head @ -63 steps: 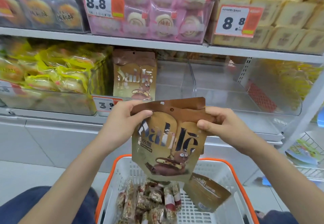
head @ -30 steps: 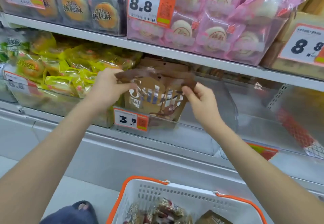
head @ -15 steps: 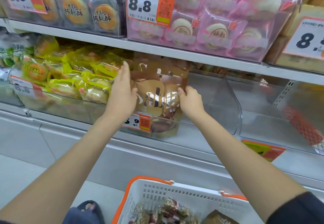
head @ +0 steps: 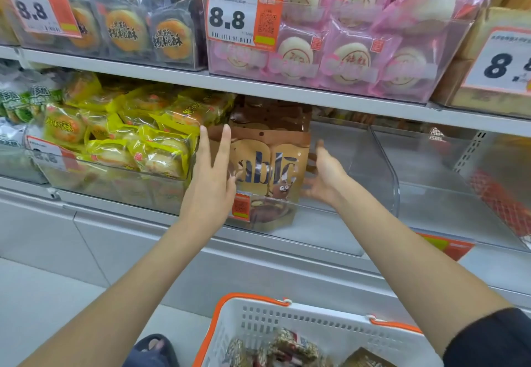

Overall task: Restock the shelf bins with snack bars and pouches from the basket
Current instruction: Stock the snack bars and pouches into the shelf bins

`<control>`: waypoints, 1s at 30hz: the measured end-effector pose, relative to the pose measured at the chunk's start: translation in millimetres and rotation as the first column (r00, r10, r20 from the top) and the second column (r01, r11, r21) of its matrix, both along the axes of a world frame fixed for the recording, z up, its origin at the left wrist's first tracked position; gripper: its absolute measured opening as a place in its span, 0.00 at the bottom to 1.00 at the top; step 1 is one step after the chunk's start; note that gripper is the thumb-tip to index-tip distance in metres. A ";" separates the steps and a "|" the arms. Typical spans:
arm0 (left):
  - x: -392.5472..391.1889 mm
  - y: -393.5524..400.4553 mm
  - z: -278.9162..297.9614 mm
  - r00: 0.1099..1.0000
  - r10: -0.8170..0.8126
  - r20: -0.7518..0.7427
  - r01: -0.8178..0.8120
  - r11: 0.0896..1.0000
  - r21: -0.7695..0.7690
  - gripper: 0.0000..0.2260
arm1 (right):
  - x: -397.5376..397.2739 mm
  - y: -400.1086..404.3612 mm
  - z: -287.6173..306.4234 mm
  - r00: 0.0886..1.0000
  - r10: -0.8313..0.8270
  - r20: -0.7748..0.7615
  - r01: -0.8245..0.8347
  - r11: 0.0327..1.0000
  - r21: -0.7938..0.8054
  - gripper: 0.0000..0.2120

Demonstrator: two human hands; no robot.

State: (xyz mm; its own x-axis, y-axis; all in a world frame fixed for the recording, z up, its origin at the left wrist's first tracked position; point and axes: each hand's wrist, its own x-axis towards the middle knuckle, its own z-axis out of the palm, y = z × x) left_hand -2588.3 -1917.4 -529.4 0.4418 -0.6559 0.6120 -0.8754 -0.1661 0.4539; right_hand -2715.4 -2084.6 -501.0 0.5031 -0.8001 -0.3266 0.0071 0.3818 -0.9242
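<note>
The pouch stands upright in the clear bin, between the two hands. It could tip forward, since neither hand grips it. The left hand has straight, spread fingers at its left edge; the right hand is open-palmed just right of it.

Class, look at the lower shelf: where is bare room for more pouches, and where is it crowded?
Bare room: the clear bin floor right of the brown pouches, up to its curved divider, and the neighbouring bin beyond. Crowded: the yellow packets left of the pouches and the basket below.
</note>
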 end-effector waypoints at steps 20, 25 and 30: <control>9.4 4.2 -16.2 0.997 0.027 -0.071 -0.029 0.999 -0.018 0.32 | 5.1 -20.0 -23.6 0.832 0.095 -0.547 -0.435 0.723 -0.537 0.08; 1.2 7.7 -15.8 0.989 0.069 -0.130 -0.067 0.998 0.015 0.30 | -21.9 -17.0 -19.5 0.796 0.120 -0.593 -0.481 0.720 -0.501 0.09; -23.1 12.7 -20.7 0.986 0.127 -0.111 -0.124 0.992 0.026 0.28 | -86.5 9.6 2.1 0.956 0.077 -0.282 -0.257 0.683 -0.683 0.11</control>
State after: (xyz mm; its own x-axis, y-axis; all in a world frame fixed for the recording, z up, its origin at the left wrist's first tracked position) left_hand -2611.4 -1904.7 -550.1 0.5866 -0.6020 0.5418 -0.7907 -0.2810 0.5438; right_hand -2801.9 -2075.0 -498.9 0.6408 -0.7451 0.1848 -0.2210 -0.4096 -0.8851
